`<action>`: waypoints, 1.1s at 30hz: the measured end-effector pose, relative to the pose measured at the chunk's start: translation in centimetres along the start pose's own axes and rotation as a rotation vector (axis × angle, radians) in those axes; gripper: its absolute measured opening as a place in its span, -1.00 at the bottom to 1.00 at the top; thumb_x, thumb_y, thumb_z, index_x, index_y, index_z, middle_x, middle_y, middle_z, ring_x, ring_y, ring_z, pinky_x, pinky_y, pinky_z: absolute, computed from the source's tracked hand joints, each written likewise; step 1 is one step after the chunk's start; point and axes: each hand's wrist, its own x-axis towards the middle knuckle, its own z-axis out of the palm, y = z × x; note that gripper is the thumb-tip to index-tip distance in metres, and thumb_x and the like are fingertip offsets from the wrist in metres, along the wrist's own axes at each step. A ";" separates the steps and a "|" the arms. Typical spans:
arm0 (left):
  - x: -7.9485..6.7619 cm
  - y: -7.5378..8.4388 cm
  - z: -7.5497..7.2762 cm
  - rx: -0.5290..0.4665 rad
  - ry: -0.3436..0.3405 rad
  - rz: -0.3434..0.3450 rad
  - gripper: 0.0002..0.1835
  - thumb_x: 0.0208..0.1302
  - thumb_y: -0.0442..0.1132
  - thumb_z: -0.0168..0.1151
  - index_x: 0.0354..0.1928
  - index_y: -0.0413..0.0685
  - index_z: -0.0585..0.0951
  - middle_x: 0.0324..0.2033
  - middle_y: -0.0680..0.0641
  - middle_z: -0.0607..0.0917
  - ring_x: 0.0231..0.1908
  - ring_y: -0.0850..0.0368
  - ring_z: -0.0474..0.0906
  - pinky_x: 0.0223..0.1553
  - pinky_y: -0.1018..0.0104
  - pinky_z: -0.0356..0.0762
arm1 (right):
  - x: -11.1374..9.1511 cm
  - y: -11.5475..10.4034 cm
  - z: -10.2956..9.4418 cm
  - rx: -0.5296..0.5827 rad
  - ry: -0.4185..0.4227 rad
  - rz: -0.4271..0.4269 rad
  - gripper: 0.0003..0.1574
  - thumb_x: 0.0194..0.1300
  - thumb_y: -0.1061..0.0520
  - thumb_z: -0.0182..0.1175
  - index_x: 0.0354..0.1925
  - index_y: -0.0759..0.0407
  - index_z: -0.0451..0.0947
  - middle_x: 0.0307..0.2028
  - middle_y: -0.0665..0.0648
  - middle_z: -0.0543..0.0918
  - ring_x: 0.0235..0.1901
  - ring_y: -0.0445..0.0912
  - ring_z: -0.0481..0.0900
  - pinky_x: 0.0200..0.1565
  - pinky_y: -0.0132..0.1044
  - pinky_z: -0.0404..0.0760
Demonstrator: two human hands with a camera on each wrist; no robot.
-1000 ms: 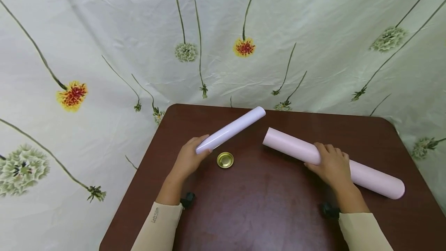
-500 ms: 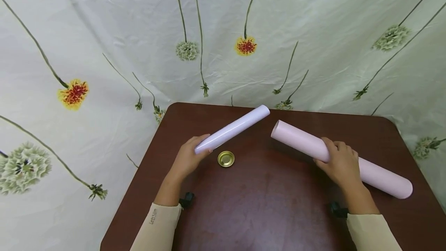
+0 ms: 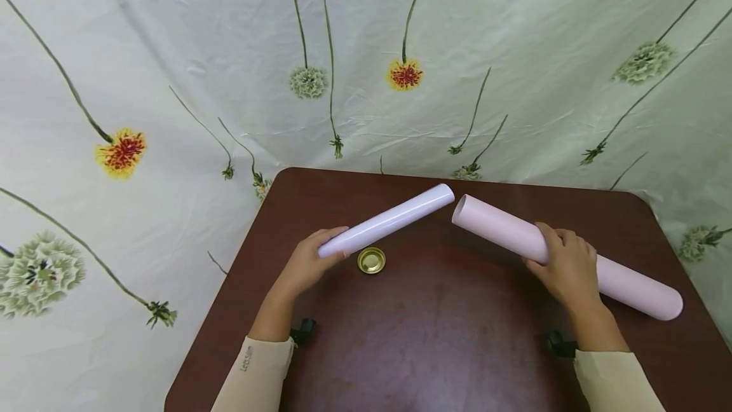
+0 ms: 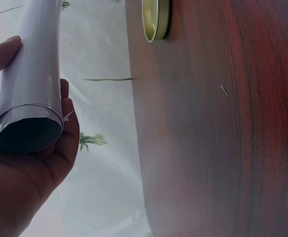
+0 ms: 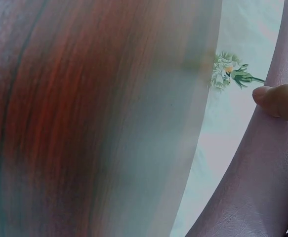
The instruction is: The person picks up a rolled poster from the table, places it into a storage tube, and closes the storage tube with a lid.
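Observation:
My left hand [image 3: 305, 264] grips the near end of a glossy white rolled paper tube [image 3: 389, 220], which slants up to the right above the table. In the left wrist view the rolled tube [image 4: 32, 74] shows its dark hollow end and a loose edge, with fingers curled round it. My right hand [image 3: 569, 266] holds a thicker, longer pale pink tube [image 3: 503, 227] around its middle. This tube's hollow left end is raised and faces the white tube's far end, a small gap between them. In the right wrist view a thumb presses the pink tube's textured surface [image 5: 262, 173].
A small round gold lid [image 3: 372, 260] lies on the dark brown wooden table [image 3: 434, 336], just right of the left hand. Behind the table hangs a pale cloth [image 3: 366, 113] printed with flowers. Dark camera mounts [image 3: 560, 343] sit at both wrists.
The pink tube and my right hand have shifted right, its left end lifting and turning its opening into view. The white tube's far end has swung right and slightly down, closer to the pink tube.

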 end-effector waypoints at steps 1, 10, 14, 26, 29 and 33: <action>0.0 0.0 0.0 -0.004 -0.004 0.000 -0.46 0.25 -0.14 0.43 0.29 0.15 0.60 0.16 -0.06 0.68 0.05 0.00 0.56 0.09 0.06 0.47 | 0.0 0.0 0.0 0.005 0.003 0.000 -0.02 0.00 0.08 0.53 0.34 0.10 0.30 0.06 0.50 0.45 0.06 0.46 0.38 0.13 0.40 0.19; -0.1 -0.2 0.0 -0.051 -0.030 -0.001 -0.47 0.24 -0.17 0.44 0.27 0.20 0.62 0.16 0.00 0.68 0.02 0.04 0.55 0.03 0.13 0.46 | -0.1 -0.2 -0.2 0.032 0.047 -0.022 -0.02 -0.04 0.16 0.55 0.32 0.12 0.33 0.06 0.48 0.47 0.08 0.45 0.38 0.15 0.39 0.17; -0.1 -0.3 0.2 -0.085 -0.038 -0.009 -0.47 0.21 -0.18 0.46 0.25 0.20 0.63 0.15 0.01 0.69 0.02 0.05 0.55 0.03 0.15 0.45 | -0.1 -0.1 -0.1 0.034 0.060 -0.033 -0.02 -0.06 0.18 0.55 0.31 0.13 0.34 0.05 0.47 0.48 0.07 0.44 0.39 0.15 0.39 0.18; -0.3 -0.4 0.2 -0.088 -0.050 -0.077 -0.47 0.13 -0.15 0.52 0.18 0.21 0.62 0.12 -0.02 0.68 -0.01 0.02 0.56 -0.01 0.18 0.48 | -0.4 -0.1 0.0 0.032 0.063 -0.046 -0.01 -0.09 0.18 0.57 0.31 0.10 0.36 0.05 0.46 0.49 0.05 0.44 0.41 0.16 0.38 0.18; -0.2 -0.4 0.1 -0.090 -0.037 -0.075 -0.49 0.09 -0.16 0.55 0.11 0.14 0.60 0.09 -0.03 0.64 -0.01 0.01 0.54 0.00 0.16 0.48 | -0.5 -0.2 0.1 0.034 0.063 -0.048 0.00 -0.10 0.18 0.57 0.31 0.08 0.36 0.05 0.46 0.49 0.05 0.44 0.41 0.17 0.38 0.17; 0.0 -0.4 0.0 -0.079 -0.007 -0.050 -0.49 0.04 -0.17 0.59 0.07 0.12 0.64 0.09 -0.02 0.58 0.04 0.03 0.49 0.05 0.15 0.44 | -0.5 -0.2 0.2 0.038 0.072 -0.059 0.01 -0.12 0.18 0.58 0.31 0.06 0.37 0.05 0.46 0.49 0.04 0.44 0.41 0.16 0.39 0.17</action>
